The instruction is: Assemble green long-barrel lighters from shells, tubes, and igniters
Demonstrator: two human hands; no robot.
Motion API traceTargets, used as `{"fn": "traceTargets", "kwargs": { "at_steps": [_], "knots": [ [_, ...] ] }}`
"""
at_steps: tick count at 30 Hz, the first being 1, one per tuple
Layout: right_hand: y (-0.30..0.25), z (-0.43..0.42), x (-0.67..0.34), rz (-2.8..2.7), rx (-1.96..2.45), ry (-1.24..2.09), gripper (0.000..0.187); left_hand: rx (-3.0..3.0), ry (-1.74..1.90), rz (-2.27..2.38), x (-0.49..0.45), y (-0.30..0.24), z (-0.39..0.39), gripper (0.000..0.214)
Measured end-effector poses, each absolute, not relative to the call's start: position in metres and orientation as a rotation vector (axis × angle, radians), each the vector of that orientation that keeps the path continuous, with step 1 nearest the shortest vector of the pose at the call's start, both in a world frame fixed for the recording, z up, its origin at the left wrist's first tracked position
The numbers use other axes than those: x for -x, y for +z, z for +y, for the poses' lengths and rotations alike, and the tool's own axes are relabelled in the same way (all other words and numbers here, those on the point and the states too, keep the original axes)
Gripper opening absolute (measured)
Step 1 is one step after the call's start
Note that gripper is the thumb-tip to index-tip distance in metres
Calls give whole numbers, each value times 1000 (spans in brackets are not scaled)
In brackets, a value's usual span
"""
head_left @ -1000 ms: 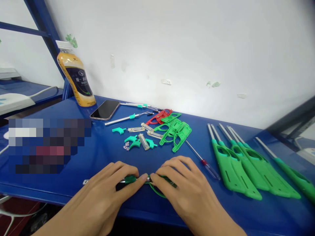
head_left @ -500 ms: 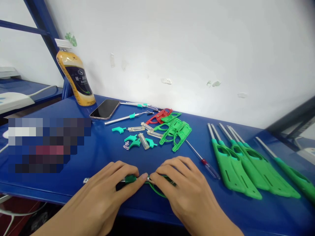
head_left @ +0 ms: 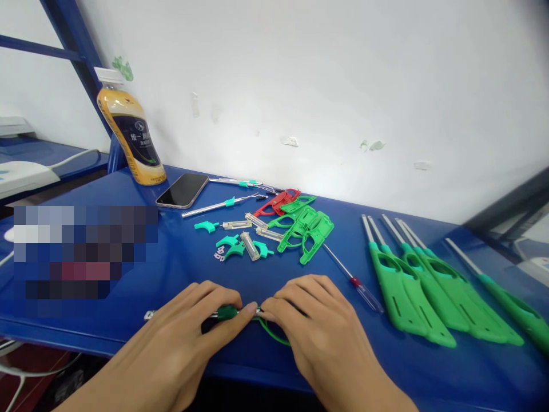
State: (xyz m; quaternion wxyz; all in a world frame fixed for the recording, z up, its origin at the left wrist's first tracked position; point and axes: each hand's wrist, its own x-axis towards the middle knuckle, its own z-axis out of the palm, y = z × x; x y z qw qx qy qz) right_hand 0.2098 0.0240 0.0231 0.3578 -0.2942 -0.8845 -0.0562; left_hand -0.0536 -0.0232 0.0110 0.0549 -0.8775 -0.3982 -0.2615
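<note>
Both of my hands rest on the blue table (head_left: 180,274) near its front edge, pressed around a partly built green lighter (head_left: 227,312). My left hand (head_left: 189,332) pinches the lighter's metal tube and green collar. My right hand (head_left: 317,332) covers and grips the green handle part, of which only a curved loop shows below my fingers. The thumbs nearly meet over the joint. Beyond my hands lie small teal triggers (head_left: 234,247) and clear tubes (head_left: 249,246).
A pile of green and red handle shells (head_left: 305,228) lies at mid-table, with a red-tipped screwdriver (head_left: 354,280) beside it. Several finished green lighters (head_left: 412,286) lie at right. A phone (head_left: 182,190), a drink bottle (head_left: 131,137) and metal rods (head_left: 223,204) sit at back left.
Almost nothing has moved. My right hand has shifted slightly, now covering more of the green handle part.
</note>
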Motion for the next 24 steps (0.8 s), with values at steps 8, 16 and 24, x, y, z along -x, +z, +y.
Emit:
{"fn": "traceTargets", "kwargs": {
  "at_steps": [8,16,24],
  "knots": [
    [23,20,-217,-2284,819,53,24,2670,-830,-1210,50,14,-23,87],
    [30,18,-226,-2322,804,156,19,2729,-764,-1214,56,14,-21,84],
    [26,20,-226,-2324,778,105,23,2659,-817,-1271,50,8,-24,90]
  ]
}}
